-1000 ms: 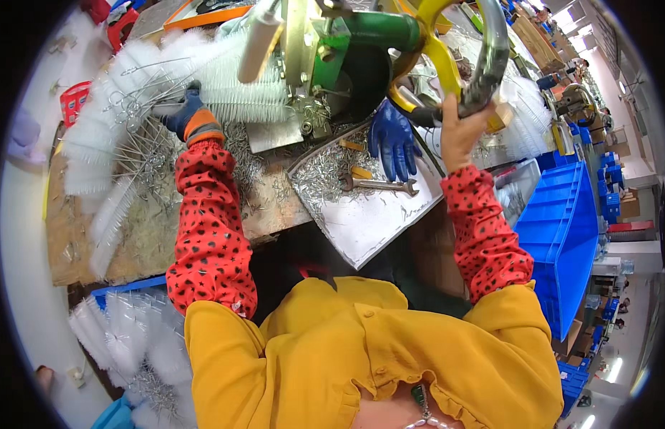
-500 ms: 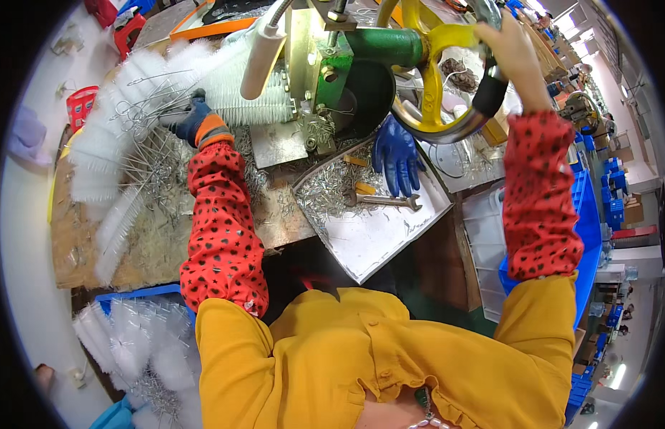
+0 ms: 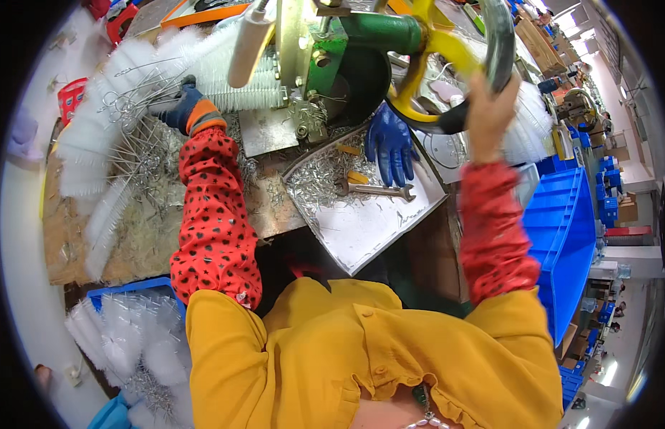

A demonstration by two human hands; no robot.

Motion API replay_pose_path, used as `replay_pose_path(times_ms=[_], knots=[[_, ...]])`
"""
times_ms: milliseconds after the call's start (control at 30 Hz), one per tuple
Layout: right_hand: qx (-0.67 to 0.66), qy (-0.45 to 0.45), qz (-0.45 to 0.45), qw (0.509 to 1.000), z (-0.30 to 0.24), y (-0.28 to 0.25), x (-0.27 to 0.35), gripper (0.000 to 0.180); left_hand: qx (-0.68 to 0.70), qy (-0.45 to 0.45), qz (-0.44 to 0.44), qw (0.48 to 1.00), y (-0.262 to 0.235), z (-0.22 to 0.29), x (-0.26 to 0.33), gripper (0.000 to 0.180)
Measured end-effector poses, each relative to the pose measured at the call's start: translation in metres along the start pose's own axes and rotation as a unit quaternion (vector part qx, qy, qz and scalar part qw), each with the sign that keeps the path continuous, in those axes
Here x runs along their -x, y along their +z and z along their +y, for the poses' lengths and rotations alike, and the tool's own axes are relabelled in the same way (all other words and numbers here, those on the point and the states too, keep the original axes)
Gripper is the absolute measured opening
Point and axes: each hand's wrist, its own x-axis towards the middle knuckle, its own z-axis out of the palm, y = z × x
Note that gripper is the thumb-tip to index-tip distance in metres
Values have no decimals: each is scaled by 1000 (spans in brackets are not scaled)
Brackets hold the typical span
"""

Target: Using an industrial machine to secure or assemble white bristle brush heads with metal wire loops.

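Observation:
My left hand [image 3: 181, 107], in a dark blue and orange work glove, is closed around the twisted wire ends of white-bristled wire brushes [image 3: 89, 161]; exactly how many it grips is hidden. A fan of these brushes lies around it, loops toward the middle. My bare right hand [image 3: 493, 107] is wrapped around the rim of a handwheel [image 3: 436, 50] with yellow spokes and a black and metal rim. The wheel belongs to a green press [image 3: 332, 61] standing between my hands. Below its head sits a small metal block [image 3: 309, 121].
A white tray [image 3: 364, 239] holds metal clippings, a wrench [image 3: 375, 190] and a blue glove [image 3: 392, 146]. Blue bins [image 3: 561, 243] stand at the right. More brushes [image 3: 132, 329] fill a bin at lower left. A white cylindrical handle [image 3: 246, 53] hangs before the press.
The handwheel has turned, and my right hand has come down and nearer with its rim. My left hand stays at the brushes. The whole view has shifted slightly.

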Motion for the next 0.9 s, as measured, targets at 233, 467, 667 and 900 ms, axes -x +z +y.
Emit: replay_pose_path(times_ms=[233,467,667,900], knots=[[40,30,11,999,-7,-5,16,36,88,33,-21,995,13,-15,-6,71],[-13,50,33,998,7,-5,24,41,30,-13,-9,999,2,12,10,74],[-84,87,83,989,36,18,53,49,45,-24,-40,998,6,0,-4,83],[112,-138,82,981,-58,-6,57,46,15,-15,-103,994,-6,-32,1,82]])
